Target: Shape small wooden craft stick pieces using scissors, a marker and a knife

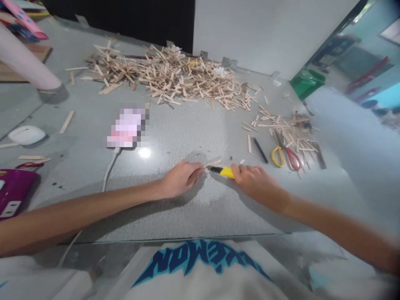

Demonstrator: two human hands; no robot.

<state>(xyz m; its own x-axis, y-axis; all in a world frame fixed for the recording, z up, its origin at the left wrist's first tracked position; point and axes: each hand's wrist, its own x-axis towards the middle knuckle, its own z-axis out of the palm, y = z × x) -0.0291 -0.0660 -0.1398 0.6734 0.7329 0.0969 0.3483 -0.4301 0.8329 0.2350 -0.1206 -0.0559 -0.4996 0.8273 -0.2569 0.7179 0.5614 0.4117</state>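
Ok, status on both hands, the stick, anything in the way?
Left hand pinching thin wooden stick. Right hand gripping yellow-black cutter, tip near stick, contact unclear. Scissors and slim black tool off to the right, not in the way.

The knife [223, 171] is yellow and black. The stick [214, 163] is pale tan, like the wood pile [187, 79]. The desk [178, 133] is grey. The scissors [288, 151] have two colours (one loop yellow, the other red). The bin [308, 84] is green.

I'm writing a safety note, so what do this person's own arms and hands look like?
The left hand and right hand are ungloved, with no watch or bracelet showing and no sleeve reaching them. The white top bears blue lettering.
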